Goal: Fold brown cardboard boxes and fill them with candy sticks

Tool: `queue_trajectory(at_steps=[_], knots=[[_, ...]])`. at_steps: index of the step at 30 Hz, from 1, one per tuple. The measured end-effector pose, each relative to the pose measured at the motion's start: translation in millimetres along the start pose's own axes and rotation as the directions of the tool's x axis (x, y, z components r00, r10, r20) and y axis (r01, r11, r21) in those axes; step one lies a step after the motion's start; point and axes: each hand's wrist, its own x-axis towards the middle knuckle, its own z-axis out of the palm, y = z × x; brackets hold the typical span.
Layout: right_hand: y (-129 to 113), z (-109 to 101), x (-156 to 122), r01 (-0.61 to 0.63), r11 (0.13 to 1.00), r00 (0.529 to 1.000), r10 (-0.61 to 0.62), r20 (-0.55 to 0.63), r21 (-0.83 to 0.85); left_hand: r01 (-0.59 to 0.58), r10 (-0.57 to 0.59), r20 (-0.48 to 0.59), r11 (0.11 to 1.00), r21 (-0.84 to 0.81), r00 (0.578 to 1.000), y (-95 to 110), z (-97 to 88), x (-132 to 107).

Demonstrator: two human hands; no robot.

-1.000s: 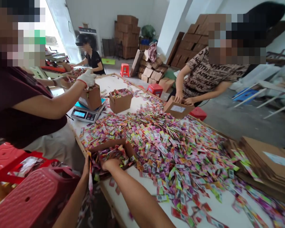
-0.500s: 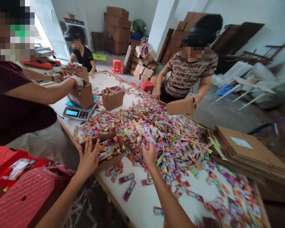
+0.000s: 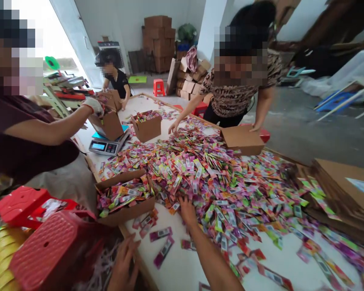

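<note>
My right hand (image 3: 187, 209) reaches into the near edge of a large heap of small colourful sachets (image 3: 200, 169) on the white table. Its fingers are a little apart, with the tips partly lost among the sachets. My left hand (image 3: 125, 258) is low at the table's near edge, fingers stretched out and nothing in it. Just beyond it stands an open cardboard box (image 3: 130, 212) full of the same sachets, at the table's left edge. A few loose sachets (image 3: 164, 251) lie on the white surface between my hands.
On the left, a co-worker's gloved hand (image 3: 94, 107) is at a filled box on a digital scale (image 3: 104, 146). Another filled box (image 3: 147, 128) stands beyond. Across, a co-worker holds a carton (image 3: 244, 140). Flattened cardboard (image 3: 346, 182) is stacked right; red stools (image 3: 48, 246) stand left.
My left hand has left the near box and dropped to the table edge. My right hand has lowered onto the heap. The co-worker opposite now reaches an arm toward the sachets.
</note>
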Motion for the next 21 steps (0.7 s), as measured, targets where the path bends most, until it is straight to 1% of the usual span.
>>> queue_trajectory(at_steps=[2, 3, 5, 7, 8, 10, 11, 12, 13, 14, 15, 16, 17, 18, 19, 20, 21], knots=[[4, -20, -9, -0.02, 0.999, 1.0, 0.02, 0.012, 0.029, -0.037, 0.038, 0.051, 0.999, -0.005, 0.998, -10, -5.9, -5], [8, -34, -14, -0.025, 0.999, 1.0, 0.024, 0.013, 0.046, -0.029, 0.029, 0.053, 1.0, -0.01, 0.998, -17, -7.6, -9], [15, -70, -23, -0.026, 0.997, 1.0, 0.026, -0.006, 0.076, 0.018, -0.017, 0.03, 0.999, -0.045, 0.999, -32, -8.2, -21], [15, -111, -28, -0.01, 0.995, 0.999, 0.014, -0.045, 0.103, 0.069, -0.066, 0.029, 0.991, -0.116, 0.997, -48, -6.4, -33], [11, -132, -28, 0.008, 0.993, 0.998, 0.0, -0.066, 0.116, 0.104, -0.098, 0.044, 0.983, -0.154, 0.994, -55, -5.2, -38], [-6, -167, -25, 0.066, 0.987, 0.993, -0.051, -0.103, 0.144, 0.195, -0.176, 0.109, 0.958, -0.21, 0.978, -63, -2.0, -43], [-19, -179, -22, 0.108, 0.981, 0.988, -0.089, -0.127, 0.16, 0.248, -0.219, 0.143, 0.942, -0.225, 0.965, -63, 0.3, -43], [-32, -186, -19, 0.151, 0.973, 0.98, -0.125, -0.154, 0.173, 0.289, -0.25, 0.181, 0.927, -0.237, 0.951, -61, 3.2, -41], [-44, -189, -17, 0.186, 0.966, 0.972, -0.153, -0.178, 0.182, 0.315, -0.258, 0.235, 0.916, -0.249, 0.937, -55, 7.2, -39], [-53, -186, -16, 0.204, 0.961, 0.966, -0.167, -0.197, 0.188, 0.333, -0.252, 0.303, 0.908, -0.254, 0.919, -48, 12.4, -35], [-59, -179, -18, 0.2, 0.961, 0.966, -0.161, -0.205, 0.192, 0.347, -0.24, 0.378, 0.905, -0.245, 0.894, -39, 18.8, -29], [-60, -167, -23, 0.17, 0.966, 0.971, -0.13, -0.2, 0.196, 0.36, -0.232, 0.453, 0.907, -0.219, 0.861, -31, 26.5, -23], [-57, -151, -32, 0.111, 0.973, 0.98, -0.074, -0.185, 0.2, 0.368, -0.231, 0.521, 0.913, -0.177, 0.822, -22, 35.3, -15], [-48, -130, -45, 0.037, 0.978, 0.986, -0.002, -0.165, 0.205, 0.372, -0.246, 0.564, 0.921, -0.118, 0.788, -16, 45.0, -7], [-37, -107, -61, -0.044, 0.977, 0.987, 0.075, -0.14, 0.21, 0.374, -0.276, 0.58, 0.926, -0.053, 0.766, -11, 55.5, 2], [-22, -82, -79, -0.141, 0.967, 0.978, 0.17, -0.124, 0.213, 0.371, -0.303, 0.578, 0.929, 0.0, 0.758, -8, 66.6, 11], [-7, -55, -98, -0.256, 0.944, 0.951, 0.284, -0.12, 0.21, 0.357, -0.305, 0.576, 0.934, 0.024, 0.758, -6, 78.0, 18]])
